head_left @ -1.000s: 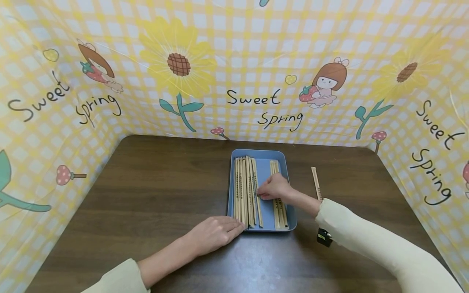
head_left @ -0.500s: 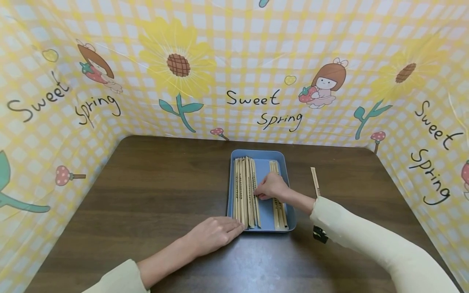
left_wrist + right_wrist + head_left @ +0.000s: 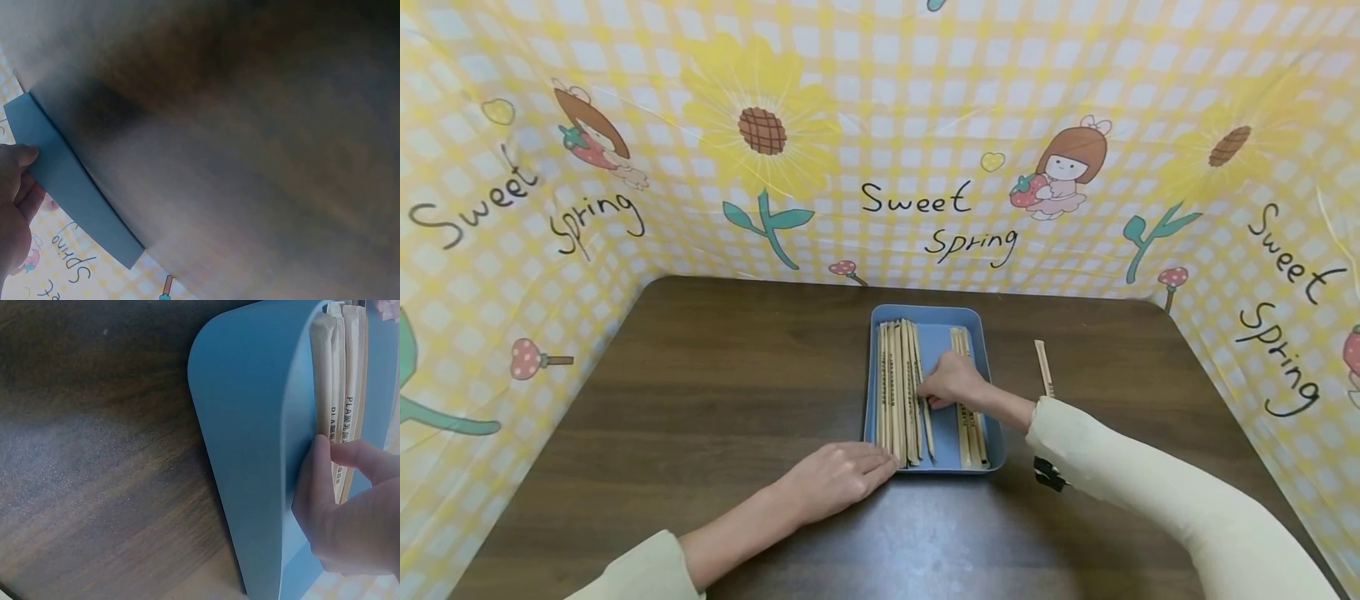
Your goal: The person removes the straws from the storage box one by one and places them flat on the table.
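Note:
A shallow blue tray (image 3: 932, 313) holds slim paper-wrapped straws in two rows. The larger row of wrapped straws (image 3: 892, 392) lies along the tray's left side, a smaller row (image 3: 964, 433) along its right. My right hand (image 3: 957, 380) reaches into the tray and pinches a wrapped straw (image 3: 928, 437) at the right edge of the larger row. Thumb and forefinger of the right hand (image 3: 350, 506) meet at printed wrappers in the right wrist view. At the near left corner my left hand (image 3: 835, 483) holds the tray wall (image 3: 78, 181), with its thumb on the outer face.
One wrapped straw (image 3: 1042, 367) lies on the brown wooden table (image 3: 737, 375) to the right of the tray, partly hidden by the right sleeve (image 3: 1120, 450). Yellow checked cloth (image 3: 910, 125) encloses the table at the back and both sides.
My right hand has shifted slightly left against the larger row, and the edge straw's near end has moved a little. My left hand stays at the tray corner.

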Available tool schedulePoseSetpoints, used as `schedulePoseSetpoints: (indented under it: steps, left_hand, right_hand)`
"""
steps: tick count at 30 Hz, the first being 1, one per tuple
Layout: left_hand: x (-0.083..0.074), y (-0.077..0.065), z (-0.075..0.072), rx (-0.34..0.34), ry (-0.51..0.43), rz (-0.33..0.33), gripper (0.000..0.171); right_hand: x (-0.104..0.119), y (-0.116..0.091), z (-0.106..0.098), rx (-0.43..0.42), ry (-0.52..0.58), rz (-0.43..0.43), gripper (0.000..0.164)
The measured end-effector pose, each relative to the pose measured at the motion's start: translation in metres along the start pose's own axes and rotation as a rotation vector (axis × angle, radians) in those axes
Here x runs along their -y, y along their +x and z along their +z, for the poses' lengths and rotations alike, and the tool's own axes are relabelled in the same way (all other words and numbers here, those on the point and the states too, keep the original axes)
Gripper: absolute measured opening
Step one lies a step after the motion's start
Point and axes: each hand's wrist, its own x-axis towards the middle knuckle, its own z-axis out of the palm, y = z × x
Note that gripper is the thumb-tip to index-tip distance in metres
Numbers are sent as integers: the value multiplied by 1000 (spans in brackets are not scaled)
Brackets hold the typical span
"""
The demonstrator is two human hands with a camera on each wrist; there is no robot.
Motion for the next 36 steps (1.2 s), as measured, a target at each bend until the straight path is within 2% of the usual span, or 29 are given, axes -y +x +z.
schedulePoseSetpoints:
  steps: [8,17,23,28,34,36]
  left_hand:
    - [-1,-1,-1,-4,-13,-12,29]
    - [-1,0,-1,10,-24,-14,30]
    - [-1,1,-1,3,-20,-12,30]
    - [-1,0,-1,5,-15,-13,30]
    - [0,0,-1,-4,0,-4,30]
    - [0,0,0,-10,11,2,30]
  right_hand:
    - [2,2,2,8,1,26,21]
    - [1,1,-7,45,149,97,12]
    - [0,0,-16,87,238,143,10]
    - [0,-5,-24,112,305,144,10]
    - [-8,-13,-42,122,342,135,20]
    - [-13,-15,-49,122,347,128,17]
